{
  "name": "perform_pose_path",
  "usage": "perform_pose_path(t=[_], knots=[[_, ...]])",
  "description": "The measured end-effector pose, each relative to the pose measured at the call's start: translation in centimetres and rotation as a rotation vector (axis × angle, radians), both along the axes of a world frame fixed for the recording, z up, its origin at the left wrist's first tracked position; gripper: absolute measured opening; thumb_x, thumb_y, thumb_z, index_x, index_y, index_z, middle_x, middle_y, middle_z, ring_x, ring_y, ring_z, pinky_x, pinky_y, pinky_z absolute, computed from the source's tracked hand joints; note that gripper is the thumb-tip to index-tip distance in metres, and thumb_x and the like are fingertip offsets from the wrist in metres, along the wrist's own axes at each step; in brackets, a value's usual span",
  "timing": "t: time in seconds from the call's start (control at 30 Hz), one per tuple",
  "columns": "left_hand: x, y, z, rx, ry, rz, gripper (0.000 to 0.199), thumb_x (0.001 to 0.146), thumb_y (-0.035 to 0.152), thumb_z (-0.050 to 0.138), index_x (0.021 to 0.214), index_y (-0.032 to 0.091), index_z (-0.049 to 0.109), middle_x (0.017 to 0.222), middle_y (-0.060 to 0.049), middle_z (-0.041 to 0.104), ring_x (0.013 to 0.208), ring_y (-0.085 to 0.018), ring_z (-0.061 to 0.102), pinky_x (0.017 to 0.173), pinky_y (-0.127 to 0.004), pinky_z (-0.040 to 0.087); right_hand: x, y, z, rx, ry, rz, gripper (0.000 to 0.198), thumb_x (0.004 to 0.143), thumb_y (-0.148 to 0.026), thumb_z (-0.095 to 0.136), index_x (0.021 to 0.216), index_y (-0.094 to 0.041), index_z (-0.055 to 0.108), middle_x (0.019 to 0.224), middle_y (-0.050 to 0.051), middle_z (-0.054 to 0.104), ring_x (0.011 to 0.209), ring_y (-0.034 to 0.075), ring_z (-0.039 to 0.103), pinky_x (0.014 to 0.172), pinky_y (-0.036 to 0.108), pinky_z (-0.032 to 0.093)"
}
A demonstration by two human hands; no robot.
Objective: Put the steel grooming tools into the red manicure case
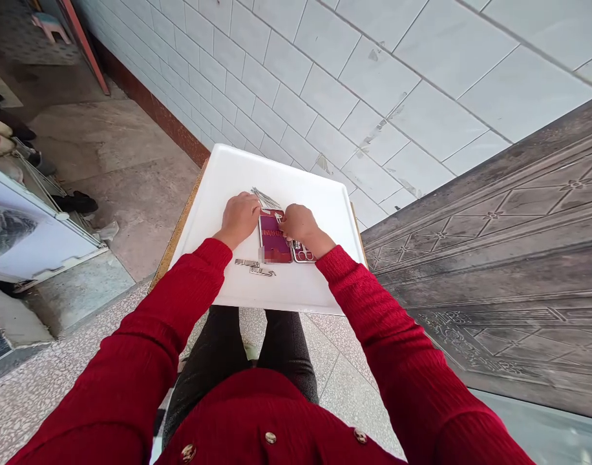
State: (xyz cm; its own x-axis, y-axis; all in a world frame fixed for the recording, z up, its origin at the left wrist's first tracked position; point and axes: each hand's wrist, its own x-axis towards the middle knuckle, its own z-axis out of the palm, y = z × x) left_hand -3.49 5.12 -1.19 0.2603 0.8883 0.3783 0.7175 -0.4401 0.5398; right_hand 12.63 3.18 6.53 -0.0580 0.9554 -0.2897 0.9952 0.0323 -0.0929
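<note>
A manicure case (275,244) with a purple lining and a row of elastic loops lies open on a white tabletop (238,290). My left hand (242,214) is closed at the upper left edge of the case, fingertips gripping that edge. Over the right half, my right hand (300,224) is pinched near the fold; what its fingers hold is hidden. Small scissors (304,256) sit in the right half, partly below my right wrist. Two nail clippers (262,271) rest on the tabletop in front of the case. Several thin metal tools (267,197) lie beyond it.
A tiled wall (286,84) runs behind the table. To the right stands a grey patterned panel (494,258). A white rack (39,226) with shoes is on the left, and a small stool (51,27) stands far back.
</note>
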Motion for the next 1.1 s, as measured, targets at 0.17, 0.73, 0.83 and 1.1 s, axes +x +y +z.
perform_pose_path(t=[0.17,0.73,0.83,1.1], knots=[[0.0,0.0,-0.1,0.0,-0.027,-0.006,0.03,0.093,0.012,0.045,0.077,0.024,0.068,0.106,-0.009,0.076,0.116,-0.031,0.064,0.101,-0.051,0.049,-0.2,0.0,0.5,-0.076,0.038,-0.069,0.019,0.087,-0.009,0.064,0.072,-0.016,0.075,0.068,0.01,0.076,0.074,0.023,0.077,0.08,0.03,0.059],[0.0,-0.2,0.1,0.008,-0.006,0.003,0.032,0.095,0.013,0.045,0.078,0.024,0.069,0.105,-0.009,0.077,0.114,-0.03,0.064,0.1,-0.051,0.051,-0.1,2.8,0.1,0.021,0.093,-0.054,0.017,0.089,-0.017,0.064,0.077,-0.015,0.075,0.071,0.01,0.077,0.074,0.022,0.074,0.079,0.029,0.059],[0.0,-0.2,0.1,0.0,-0.023,0.01,0.031,0.096,0.014,0.045,0.081,0.023,0.071,0.113,-0.009,0.078,0.118,-0.029,0.064,0.104,-0.052,0.051,-0.5,4.2,0.5,0.061,0.073,-0.02,0.017,0.09,-0.018,0.063,0.08,-0.014,0.076,0.072,0.011,0.076,0.076,0.024,0.074,0.078,0.03,0.059],[0.0,-0.2,-0.1,-0.035,-0.071,0.014,0.031,0.095,0.013,0.047,0.082,0.023,0.074,0.114,-0.007,0.078,0.119,-0.028,0.065,0.109,-0.052,0.05,-2.9,8.8,0.1,0.184,-0.112,0.237,0.015,0.087,-0.02,0.074,0.1,-0.014,0.078,0.095,0.018,0.079,0.102,0.034,0.074,0.082,0.035,0.056]])
